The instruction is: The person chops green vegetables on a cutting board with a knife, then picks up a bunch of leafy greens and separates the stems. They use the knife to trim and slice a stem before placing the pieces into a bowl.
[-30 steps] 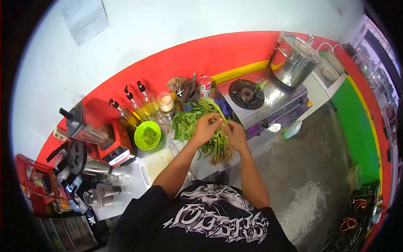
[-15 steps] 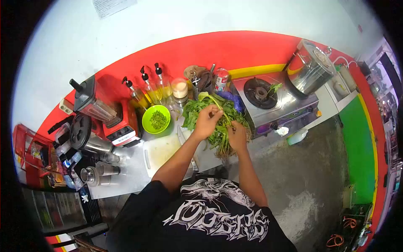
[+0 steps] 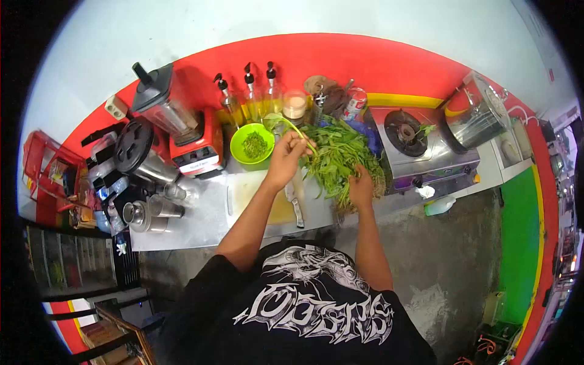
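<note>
My left hand [image 3: 288, 159] pinches a long green leafy stem [image 3: 296, 128], held over the cutting board's upper right side. The stem's leaf hangs towards the lime-green bowl [image 3: 236, 149], which holds chopped greens [image 3: 255, 145]. At the front of a heap of leafy greens [image 3: 342, 148], my right hand [image 3: 361, 185] has its fingers curled closed; whatever lies between them is hidden. Below my left hand is a pale cutting board [image 3: 242, 190], partly covered by my forearm. A knife [image 3: 296, 208] lies across its right part, handle towards me.
A red blender [image 3: 198, 152] stands at the left, near steel cups [image 3: 143, 214]. Pump bottles [image 3: 253, 97], a jar [image 3: 294, 107] and a can [image 3: 354, 103] line the wall. Right of the greens sits a gas stove [image 3: 433, 159] with a large steel pot [image 3: 477, 115].
My left hand has drawn the stem left, away from the heap and towards the bowl. My right hand stays by the heap, now apart from that stem. The camera view has shifted.
</note>
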### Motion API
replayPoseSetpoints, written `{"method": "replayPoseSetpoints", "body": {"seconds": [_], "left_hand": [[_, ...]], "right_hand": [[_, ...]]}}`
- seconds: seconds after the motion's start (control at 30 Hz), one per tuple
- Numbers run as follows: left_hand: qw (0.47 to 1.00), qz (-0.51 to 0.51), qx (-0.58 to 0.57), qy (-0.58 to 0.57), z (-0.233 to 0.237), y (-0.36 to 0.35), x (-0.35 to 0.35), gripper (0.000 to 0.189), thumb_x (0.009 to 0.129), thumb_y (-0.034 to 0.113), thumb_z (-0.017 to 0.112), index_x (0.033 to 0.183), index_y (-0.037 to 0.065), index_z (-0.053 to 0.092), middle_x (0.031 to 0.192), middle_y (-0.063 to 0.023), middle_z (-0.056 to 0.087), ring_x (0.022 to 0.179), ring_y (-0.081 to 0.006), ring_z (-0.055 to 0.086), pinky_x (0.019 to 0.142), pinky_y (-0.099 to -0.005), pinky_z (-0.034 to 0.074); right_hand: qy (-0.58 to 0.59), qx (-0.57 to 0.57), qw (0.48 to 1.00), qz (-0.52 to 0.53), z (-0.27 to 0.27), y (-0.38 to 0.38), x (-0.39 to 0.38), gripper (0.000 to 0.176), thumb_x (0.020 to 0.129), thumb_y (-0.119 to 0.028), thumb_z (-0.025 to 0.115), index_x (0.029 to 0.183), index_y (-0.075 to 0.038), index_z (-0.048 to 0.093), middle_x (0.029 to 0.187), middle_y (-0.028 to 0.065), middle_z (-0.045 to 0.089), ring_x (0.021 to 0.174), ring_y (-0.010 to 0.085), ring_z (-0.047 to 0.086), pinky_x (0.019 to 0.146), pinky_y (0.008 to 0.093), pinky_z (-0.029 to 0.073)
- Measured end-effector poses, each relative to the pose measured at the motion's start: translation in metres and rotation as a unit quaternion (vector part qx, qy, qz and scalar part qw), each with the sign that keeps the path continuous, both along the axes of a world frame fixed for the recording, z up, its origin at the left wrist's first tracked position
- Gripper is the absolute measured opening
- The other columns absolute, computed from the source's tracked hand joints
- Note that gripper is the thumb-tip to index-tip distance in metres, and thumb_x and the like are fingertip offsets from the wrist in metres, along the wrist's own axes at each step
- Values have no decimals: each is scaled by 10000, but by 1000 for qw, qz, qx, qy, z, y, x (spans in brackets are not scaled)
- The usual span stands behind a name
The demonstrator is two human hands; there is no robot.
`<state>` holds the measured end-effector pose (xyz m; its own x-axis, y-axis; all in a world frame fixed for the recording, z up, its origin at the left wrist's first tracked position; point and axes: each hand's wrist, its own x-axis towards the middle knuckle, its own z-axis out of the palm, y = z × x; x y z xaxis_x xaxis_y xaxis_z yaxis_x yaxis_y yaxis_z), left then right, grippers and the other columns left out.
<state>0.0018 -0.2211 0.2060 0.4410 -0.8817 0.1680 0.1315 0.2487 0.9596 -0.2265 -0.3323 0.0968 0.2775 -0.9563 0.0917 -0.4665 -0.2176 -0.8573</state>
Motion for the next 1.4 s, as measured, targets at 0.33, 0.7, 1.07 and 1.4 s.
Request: {"method": "replayPoseSetpoints", "body": {"seconds": [0.33,0.7,1.07,1.4], "left_hand": [[993,103,21,60,-7,66,51,141,1063,169,515,1042,46,579,1013,-94,711,826,-120,637,778,-268,509],[973,193,57,118,-33,156,80,125,1058,182,513,1061,83,589,953,-54,699,822,-112,624,773,-275,514],[949,187,70,244,-64,203,75,117,1071,140,446,1130,99,539,1087,-119,690,942,-160,631,855,-303,531],[897,266,95,340,-142,237,90,170,1072,144,436,1128,-3,502,1139,-178,635,982,-232,662,827,-293,576]], "right_hand": [[67,60,966,242,-7,37,48,246,920,-139,693,1123,1,703,1048,152,726,973,266,693,851,406,549],[377,52,859,342,-22,100,92,423,798,-347,774,969,18,647,934,225,712,912,416,687,783,468,547],[234,51,950,203,-75,148,72,308,840,-170,644,1029,73,634,971,313,672,927,450,671,799,508,528],[104,92,972,188,-41,171,91,179,875,-149,622,892,27,591,780,211,616,726,373,611,676,459,458]]}}
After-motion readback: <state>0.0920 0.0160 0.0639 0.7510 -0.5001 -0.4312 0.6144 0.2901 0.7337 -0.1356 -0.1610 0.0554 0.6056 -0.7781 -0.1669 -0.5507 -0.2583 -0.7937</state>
